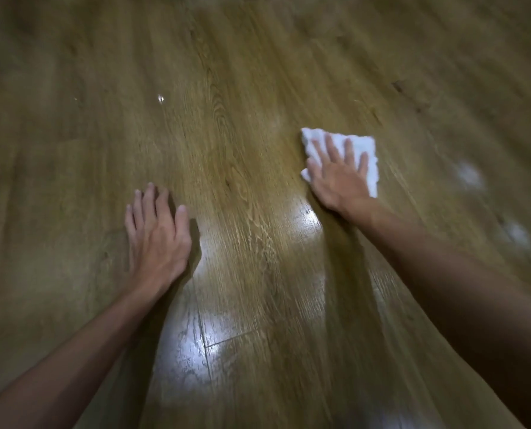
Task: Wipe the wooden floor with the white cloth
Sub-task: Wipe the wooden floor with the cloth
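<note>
The wooden floor (252, 168) of brown planks fills the whole head view. A folded white cloth (361, 150) lies flat on it, right of centre. My right hand (338, 174) presses down on the cloth with its fingers spread, covering most of its near left part. My left hand (156, 233) rests palm down on the bare floor to the left, fingers together, holding nothing. Both forearms reach in from the bottom corners.
Bright light reflections shine on the planks between my arms (196, 345). Two pale whitish smudges (470, 176) (517, 235) sit on the floor at the right. A small bright speck (160, 98) lies far left of centre.
</note>
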